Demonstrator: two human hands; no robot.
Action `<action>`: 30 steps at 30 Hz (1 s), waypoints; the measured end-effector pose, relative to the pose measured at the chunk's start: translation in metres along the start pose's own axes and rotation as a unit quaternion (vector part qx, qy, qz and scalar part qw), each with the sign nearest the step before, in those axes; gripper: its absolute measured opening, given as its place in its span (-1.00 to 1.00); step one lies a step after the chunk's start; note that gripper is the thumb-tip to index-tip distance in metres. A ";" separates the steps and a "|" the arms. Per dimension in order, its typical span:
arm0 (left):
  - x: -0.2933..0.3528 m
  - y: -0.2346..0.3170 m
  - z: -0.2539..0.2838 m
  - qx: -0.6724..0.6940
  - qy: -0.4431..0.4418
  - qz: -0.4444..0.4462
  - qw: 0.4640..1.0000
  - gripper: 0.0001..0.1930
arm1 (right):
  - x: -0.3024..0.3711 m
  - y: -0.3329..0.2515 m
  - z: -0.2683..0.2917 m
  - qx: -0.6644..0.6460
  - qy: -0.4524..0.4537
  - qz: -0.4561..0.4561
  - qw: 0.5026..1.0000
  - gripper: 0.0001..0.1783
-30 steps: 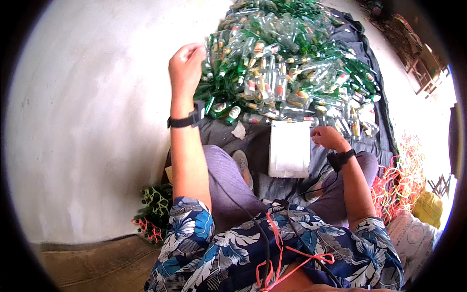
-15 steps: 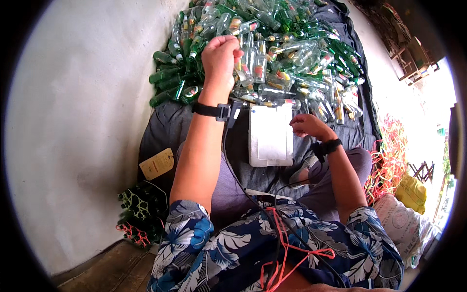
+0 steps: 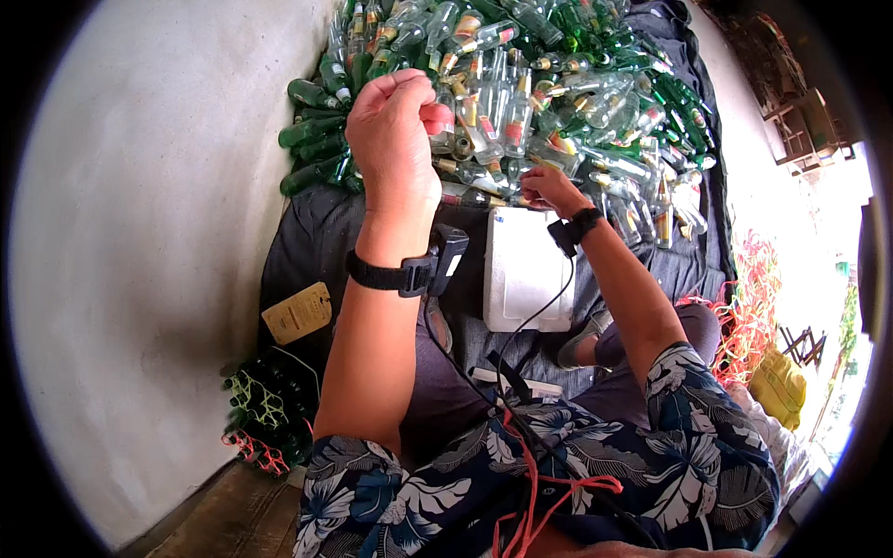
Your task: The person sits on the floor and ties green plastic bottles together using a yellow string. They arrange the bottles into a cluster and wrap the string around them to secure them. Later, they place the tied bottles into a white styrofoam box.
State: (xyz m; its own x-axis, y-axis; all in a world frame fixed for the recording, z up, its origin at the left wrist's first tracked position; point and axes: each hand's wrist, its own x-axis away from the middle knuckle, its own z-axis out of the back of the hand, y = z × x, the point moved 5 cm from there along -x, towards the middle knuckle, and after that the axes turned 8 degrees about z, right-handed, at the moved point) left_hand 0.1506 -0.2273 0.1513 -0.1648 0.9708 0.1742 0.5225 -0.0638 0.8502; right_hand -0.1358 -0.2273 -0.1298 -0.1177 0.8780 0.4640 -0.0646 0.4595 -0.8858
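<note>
A large heap of clear and green glass bottles point(image 3: 516, 121) lies in front of me, many with labels. My left hand point(image 3: 391, 135) is raised in front of the heap's near left part, with its fingers curled in. Whatever those fingers hold, if anything, is hidden from view. Just beyond a white box point(image 3: 530, 274), my right hand point(image 3: 553, 189) reaches to the heap's near edge. Its bent fingers meet a clear bottle point(image 3: 472, 196) lying on its side there, and I cannot make out whether they grip it. Black straps with small devices circle both wrists.
Dark cloth point(image 3: 312, 237) lies under the heap, beside a pale wall point(image 3: 177, 232). A yellowish card point(image 3: 298, 313) and netted green bottles point(image 3: 270, 409) sit at my left. Red and orange strings point(image 3: 752, 302) and a yellow bag point(image 3: 779, 386) are at my right. A cable runs to each wrist.
My right hand has moved forward and left, from beside the white box to the bottles. My left hand has shifted slightly left and looks larger, its fingers still curled.
</note>
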 end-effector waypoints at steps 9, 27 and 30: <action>-0.010 -0.004 -0.002 -0.029 0.008 0.003 1.000 -0.86 | -0.101 0.002 -0.012 0.283 0.160 0.130 0.937 -0.12; -0.004 -0.041 -0.033 -0.098 -0.025 -0.048 0.994 -0.95 | -0.176 0.037 -0.037 0.278 0.034 0.067 0.958 -0.17; 0.002 -0.031 -0.027 -0.145 0.004 -0.099 0.984 -0.96 | -0.154 0.026 -0.038 0.206 0.046 0.073 0.975 -0.19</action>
State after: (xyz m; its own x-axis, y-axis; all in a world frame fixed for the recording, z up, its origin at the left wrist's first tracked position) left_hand 0.1113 -0.2293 0.1386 -0.2467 0.9691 -0.0069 0.2186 0.0625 0.9738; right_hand -0.0812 -0.3458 -0.2242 -0.0668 0.9471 0.3140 -0.4490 0.2525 -0.8571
